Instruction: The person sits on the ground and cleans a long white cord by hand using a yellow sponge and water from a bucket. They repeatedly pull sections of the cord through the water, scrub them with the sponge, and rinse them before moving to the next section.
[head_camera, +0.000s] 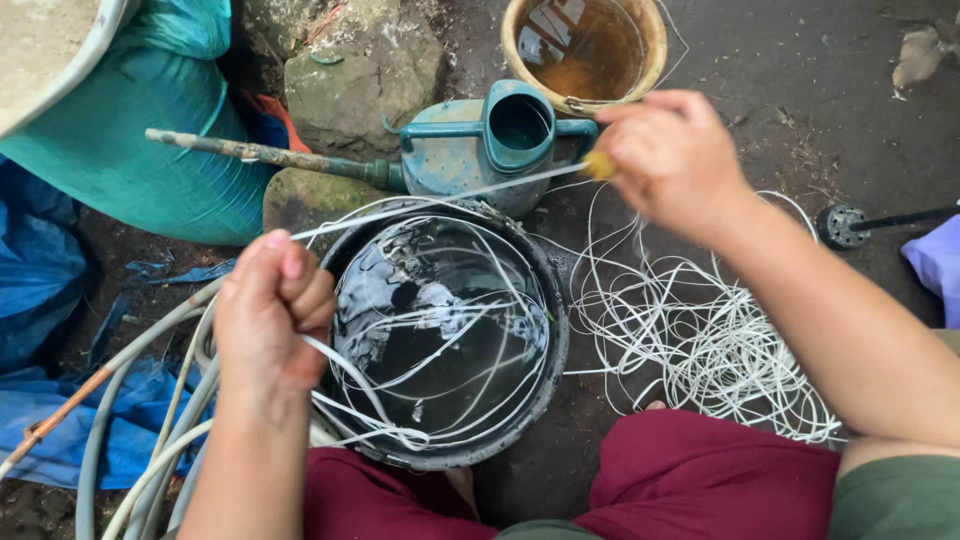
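Ground: dark, damp packed earth (800, 80) is seen, with mossy rough stones (360, 70) set at the back.
Black basin: 1 round, dented basin (550, 330) is placed between the knees and filled with dark water, so the pale strips coiled in it are kept wet and supple.
Strip: 1 thin, flat, whitish strip (440, 200) is held taut above the basin's far rim, stretched between the 2 hands.
Left hand: the left hand (270, 315) is closed into a fist around the strip's near end, thumb pressed on top.
Right hand: the right hand (670, 155) is closed, fingers pinched on the strip's far end together with a small yellowish object, possibly a blade handle; this cannot be told for sure.
Loose strips: 1 tangled heap of the same springy white strips (720, 340) is left on the ground beside the right leg, within reach.
Watering can: 1 teal plastic can (480, 145) with a long spout is stood just behind the basin.
Bucket: 1 yellowish bucket (655, 50) of brown water is stood behind the can.
Sack: 1 woven teal sack (150, 130) is leaned at the left.
Hoses: grey hoses (150, 440) are curled beside the left knee.
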